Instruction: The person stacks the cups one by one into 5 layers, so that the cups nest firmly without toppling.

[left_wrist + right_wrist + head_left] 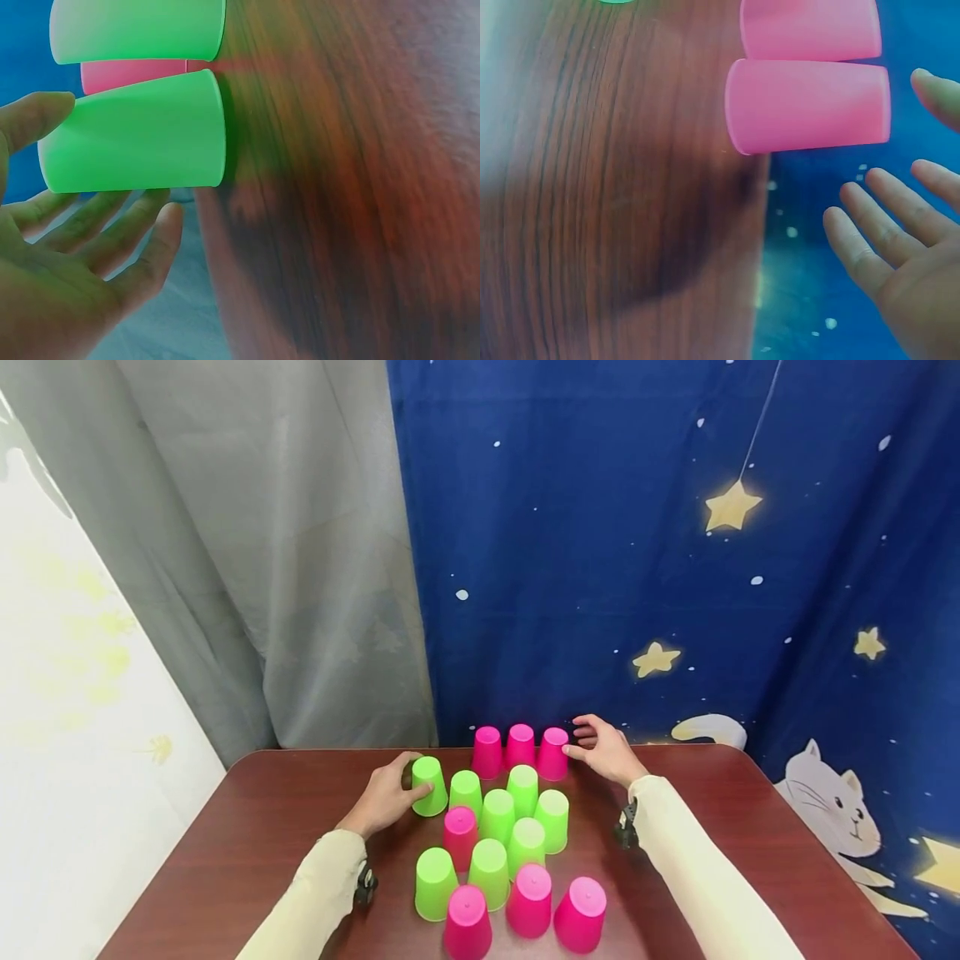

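Upside-down plastic cups stand on the brown table. My left hand (387,793) is at the leftmost green cup (429,787), with the thumb on its near side and the fingers behind it. In the left wrist view, this green cup (135,135) lies between thumb and fingers; the fingertips are partly hidden. My right hand (606,749) is spread beside the rightmost back pink cup (553,754). The right wrist view shows that pink cup (810,106) apart from the hand's straight fingers (885,232).
Two more pink cups (504,750) stand in the back row. Several green cups (497,816) and a pink cup (461,837) fill the middle. Three pink cups (531,902) stand in front. Behind the table (300,793) hang grey and blue curtains (600,568).
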The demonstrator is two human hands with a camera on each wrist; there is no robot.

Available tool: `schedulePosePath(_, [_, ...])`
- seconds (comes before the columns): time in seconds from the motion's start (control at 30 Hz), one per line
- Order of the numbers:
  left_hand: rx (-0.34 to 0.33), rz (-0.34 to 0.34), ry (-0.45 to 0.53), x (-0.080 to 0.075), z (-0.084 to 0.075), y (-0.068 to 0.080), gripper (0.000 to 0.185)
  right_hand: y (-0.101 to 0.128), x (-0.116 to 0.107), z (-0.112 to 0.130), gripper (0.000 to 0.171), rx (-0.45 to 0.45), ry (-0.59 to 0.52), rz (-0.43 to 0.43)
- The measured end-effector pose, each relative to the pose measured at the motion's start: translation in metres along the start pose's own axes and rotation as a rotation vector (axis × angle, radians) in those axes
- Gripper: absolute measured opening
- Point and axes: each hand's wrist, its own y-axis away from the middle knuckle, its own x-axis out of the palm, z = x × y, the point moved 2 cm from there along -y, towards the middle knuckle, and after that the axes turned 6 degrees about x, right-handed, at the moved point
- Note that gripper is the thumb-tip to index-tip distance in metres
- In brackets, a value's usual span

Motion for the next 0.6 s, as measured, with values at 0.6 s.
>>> schedulePosePath(0.6, [0.002,-0.025,-0.069,0.019,-0.011,-0.049,0.051,0.138,-0.012,0.017,0.036,-0.308,-0.038,0.208])
